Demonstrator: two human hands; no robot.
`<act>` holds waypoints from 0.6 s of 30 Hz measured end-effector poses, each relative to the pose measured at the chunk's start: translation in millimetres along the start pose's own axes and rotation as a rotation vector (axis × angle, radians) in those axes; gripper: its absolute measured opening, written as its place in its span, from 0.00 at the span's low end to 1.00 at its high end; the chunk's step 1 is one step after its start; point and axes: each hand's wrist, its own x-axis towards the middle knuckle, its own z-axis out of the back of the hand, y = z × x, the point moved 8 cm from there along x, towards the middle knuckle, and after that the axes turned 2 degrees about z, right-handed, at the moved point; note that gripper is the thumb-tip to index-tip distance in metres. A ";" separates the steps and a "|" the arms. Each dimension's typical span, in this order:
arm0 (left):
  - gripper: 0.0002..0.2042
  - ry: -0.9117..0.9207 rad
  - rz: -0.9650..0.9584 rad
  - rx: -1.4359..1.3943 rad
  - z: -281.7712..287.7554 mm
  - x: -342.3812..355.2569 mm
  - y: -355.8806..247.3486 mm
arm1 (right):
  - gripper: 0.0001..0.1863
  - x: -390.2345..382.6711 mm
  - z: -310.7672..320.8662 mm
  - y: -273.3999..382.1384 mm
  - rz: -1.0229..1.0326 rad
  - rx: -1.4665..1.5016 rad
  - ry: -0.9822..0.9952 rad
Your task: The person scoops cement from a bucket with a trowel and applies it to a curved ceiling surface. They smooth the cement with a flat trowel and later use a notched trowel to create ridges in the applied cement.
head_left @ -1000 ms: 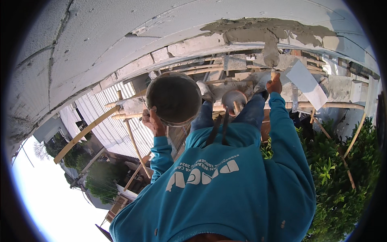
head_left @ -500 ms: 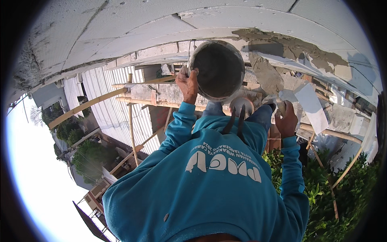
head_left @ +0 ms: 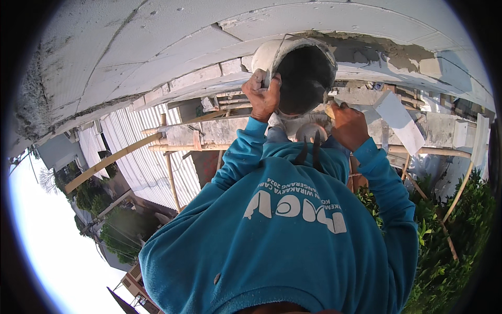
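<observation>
A pale bucket (head_left: pixel 265 55), caked grey and with a wire handle, is tilted in front of me against the block wall (head_left: pixel 178 31). My left hand (head_left: pixel 263 97) is closed on the near left side of its rim. Its dark inside holds something grey that shadow makes hard to read. My right hand (head_left: pixel 349 125) is wrapped round the handle of a trowel (head_left: pixel 329 110) at the bucket's right rim. The blade is hidden, seemingly inside the bucket. Higher on the wall, to the right, is a patch of wet mortar (head_left: pixel 400 56).
Below me runs a scaffold plank (head_left: pixel 209 125) with a bamboo pole (head_left: pixel 431 152) along its edge. A white board (head_left: pixel 400 125) lies across it on the right. A round container (head_left: pixel 312 131) sits by my legs. Beneath are a corrugated roof (head_left: pixel 149 152) and leafy shrubs (head_left: pixel 439 246).
The bucket has moved right and tipped over toward the right, with my left hand on its rim. My right hand has brought the mortar-covered trowel from the right to the bucket.
</observation>
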 end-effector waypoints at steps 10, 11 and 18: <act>0.14 -0.079 0.271 -0.268 -55.6 -22.0 48.2 | 0.29 -68.7 -46.0 -78.5 -0.125 0.992 0.125; 0.14 -0.103 0.280 -0.272 -59.6 -23.5 50.7 | 0.30 -75.1 -52.3 -84.4 -0.138 1.027 0.108; 0.17 -0.171 0.294 -0.309 -87.3 -36.2 84.7 | 0.24 -111.6 -74.7 -181.0 -0.482 1.239 -0.382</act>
